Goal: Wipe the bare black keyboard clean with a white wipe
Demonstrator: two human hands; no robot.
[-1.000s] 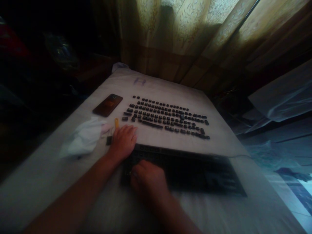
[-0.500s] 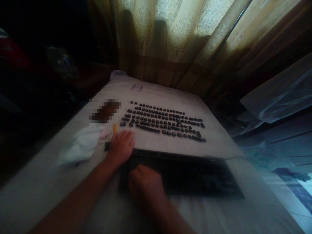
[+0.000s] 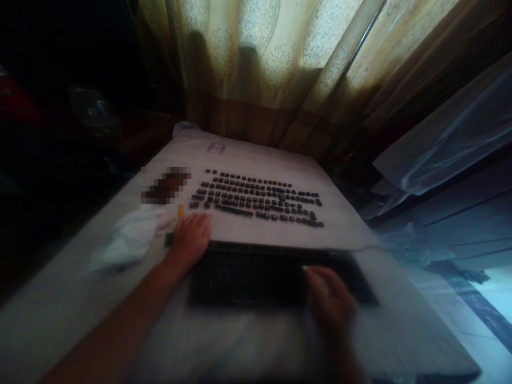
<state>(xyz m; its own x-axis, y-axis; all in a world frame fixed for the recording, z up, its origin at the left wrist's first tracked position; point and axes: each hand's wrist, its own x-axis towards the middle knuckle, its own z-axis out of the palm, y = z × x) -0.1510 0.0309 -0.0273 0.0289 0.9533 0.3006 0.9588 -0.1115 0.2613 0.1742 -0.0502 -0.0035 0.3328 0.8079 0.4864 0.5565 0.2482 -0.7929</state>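
The white-covered surface (image 3: 60, 320) carries everything, and the dark keyboard (image 3: 248, 274) lies across its near middle. Just beyond the keyboard's far edge, loose black keycaps (image 3: 256, 198) sit in tidy rows on the cover (laid out much as they would be on a board). A crumpled white cloth (image 3: 124, 240) lies to the left of the keyboard's far-left corner. The left forearm comes in from the lower left. The left hand (image 3: 190, 237) rests palm down at that far-left corner, fingers straight and close together, gripping nothing. The right hand (image 3: 330, 301) is over the keyboard's right part, back up, fingertips pointing away. It is blurred, so I cannot tell whether it grips anything. The two hands are well apart. A small yellow piece (image 3: 181, 211) lies a little beyond the keyboard's far-left corner.
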